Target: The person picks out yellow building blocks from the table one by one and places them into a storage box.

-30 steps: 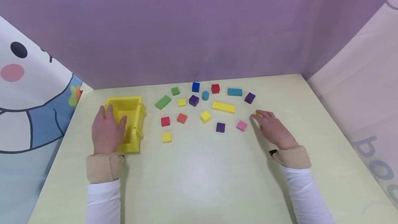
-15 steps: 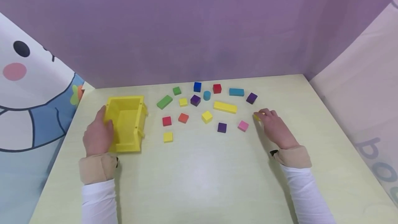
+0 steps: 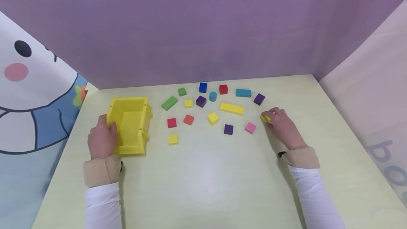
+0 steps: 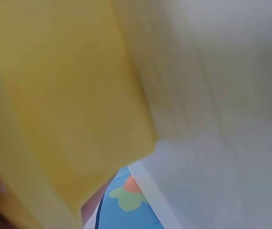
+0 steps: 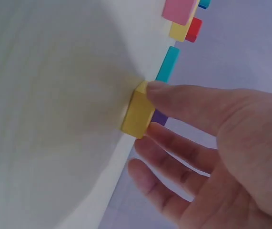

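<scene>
My left hand (image 3: 102, 139) grips the left wall of a yellow plastic box (image 3: 143, 126), thumb on the inner side. In the left wrist view the box (image 4: 74, 95) fills much of the picture, and only bits of that hand show at the lower left. At the right of the scattered blocks, my right hand (image 3: 284, 128) pinches a small yellow block (image 3: 265, 118). Close up in the right wrist view, the thumb lies at one end of this yellow block (image 5: 138, 114) and the fingertips at the other. A pink block (image 3: 250, 128) lies just left of that hand.
Several loose blocks lie between the hands, among them a long yellow block (image 3: 232, 108), a purple cube (image 3: 228, 129), a red cube (image 3: 171, 122) and a green block (image 3: 169, 103). A purple curtain (image 3: 203, 31) rises behind the table (image 3: 197, 186).
My left hand has shifted from over the box to its left wall and now grips it. The right hand stays around the small yellow block, which shows more clearly now.
</scene>
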The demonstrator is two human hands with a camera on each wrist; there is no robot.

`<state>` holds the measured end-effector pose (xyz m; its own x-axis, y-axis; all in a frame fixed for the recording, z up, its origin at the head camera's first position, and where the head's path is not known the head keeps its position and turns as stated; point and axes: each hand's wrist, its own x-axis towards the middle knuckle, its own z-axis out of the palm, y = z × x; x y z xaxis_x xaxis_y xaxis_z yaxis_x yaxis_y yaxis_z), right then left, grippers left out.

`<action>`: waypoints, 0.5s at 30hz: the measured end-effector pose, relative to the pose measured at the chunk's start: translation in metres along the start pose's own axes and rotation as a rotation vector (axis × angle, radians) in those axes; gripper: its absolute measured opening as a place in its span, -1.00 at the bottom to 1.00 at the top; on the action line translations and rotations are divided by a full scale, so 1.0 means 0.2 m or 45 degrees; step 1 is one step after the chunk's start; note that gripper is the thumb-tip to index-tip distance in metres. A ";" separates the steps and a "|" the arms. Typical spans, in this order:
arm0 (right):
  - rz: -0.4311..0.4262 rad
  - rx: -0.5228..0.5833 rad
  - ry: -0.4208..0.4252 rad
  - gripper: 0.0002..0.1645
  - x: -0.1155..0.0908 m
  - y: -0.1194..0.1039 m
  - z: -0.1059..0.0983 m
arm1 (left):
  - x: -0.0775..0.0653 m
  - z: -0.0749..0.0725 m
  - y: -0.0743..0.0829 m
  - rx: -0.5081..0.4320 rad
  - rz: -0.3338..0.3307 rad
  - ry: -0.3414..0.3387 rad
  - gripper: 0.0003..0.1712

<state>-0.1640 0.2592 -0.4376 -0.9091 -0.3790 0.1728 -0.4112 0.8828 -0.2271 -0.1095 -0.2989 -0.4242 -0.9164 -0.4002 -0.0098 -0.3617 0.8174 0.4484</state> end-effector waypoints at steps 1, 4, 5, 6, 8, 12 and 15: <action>-0.002 0.018 0.007 -0.63 0.00 0.00 0.00 | 0.00 0.00 0.00 0.004 -0.001 -0.004 -0.42; 0.019 0.079 0.011 -0.66 0.01 0.00 0.00 | 0.00 -0.01 0.01 0.005 -0.003 -0.017 -0.44; 0.034 0.097 0.009 -0.67 0.01 0.00 0.00 | 0.00 -0.01 0.01 0.004 -0.005 -0.019 -0.44; 0.047 0.112 0.004 -0.68 0.01 0.00 0.00 | 0.00 -0.01 0.01 0.005 -0.005 -0.018 -0.44; 0.065 0.126 -0.002 -0.69 0.02 -0.01 0.00 | 0.00 -0.01 0.01 0.005 -0.009 -0.019 -0.44; 0.060 0.126 0.013 -0.68 0.03 -0.02 -0.01 | 0.00 -0.01 0.01 0.012 -0.012 -0.009 -0.45; 0.048 0.152 0.045 -0.67 0.04 -0.05 -0.02 | 0.00 -0.01 0.01 0.015 -0.022 -0.008 -0.45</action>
<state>-0.1677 0.2490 -0.4307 -0.9219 -0.3345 0.1953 -0.3839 0.8559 -0.3464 -0.1097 -0.2970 -0.4213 -0.9111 -0.4116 -0.0232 -0.3794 0.8153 0.4373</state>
